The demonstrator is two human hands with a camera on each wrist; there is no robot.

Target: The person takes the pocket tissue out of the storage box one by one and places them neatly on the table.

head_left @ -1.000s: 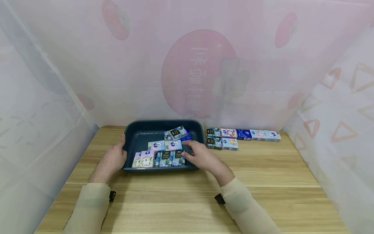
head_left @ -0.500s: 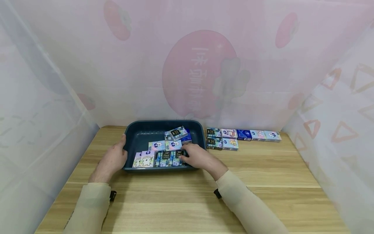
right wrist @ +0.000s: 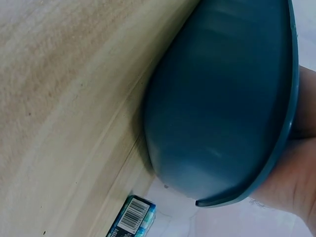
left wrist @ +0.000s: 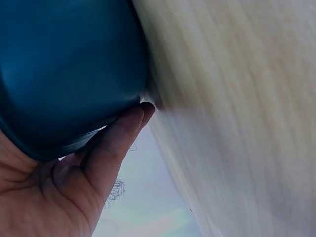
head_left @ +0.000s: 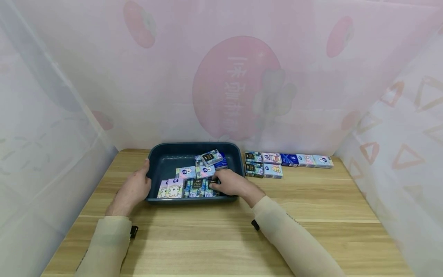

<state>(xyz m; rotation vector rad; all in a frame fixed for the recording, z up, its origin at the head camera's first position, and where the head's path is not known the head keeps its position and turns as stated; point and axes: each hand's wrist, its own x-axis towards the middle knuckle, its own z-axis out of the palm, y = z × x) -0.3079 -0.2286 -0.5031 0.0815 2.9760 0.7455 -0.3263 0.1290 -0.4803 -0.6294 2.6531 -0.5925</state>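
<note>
A dark teal tray [head_left: 173, 145] stands at the back of the wooden table, holding several small tissue packs. My left hand [head_left: 133, 187] grips the tray's left side; in the left wrist view its fingers [left wrist: 116, 143] lie along the outer wall. Inside the tray, my right hand [head_left: 231, 182] pinches a dark floral tissue pack [head_left: 209, 192] at the right end of the front row. Two pale cartoon packs [head_left: 174, 188] stand left of that row. Behind it lie more packs, with one dark floral pack [head_left: 211, 157] on top. In the right wrist view the tray wall [right wrist: 217, 108] hides my fingertips.
Right of the tray, several tissue packs [head_left: 288, 159] form a back row along the table's rear edge. Two more, a dark floral one [head_left: 254, 169] and a light blue one [head_left: 272, 171], lie in front. Printed cloth walls [head_left: 238, 88] enclose the table [head_left: 194, 242].
My right hand has moved slightly left and forward over the end dark floral pack, and its thumb and fingers have drawn closer together. The left hand and the tray stay almost still.
</note>
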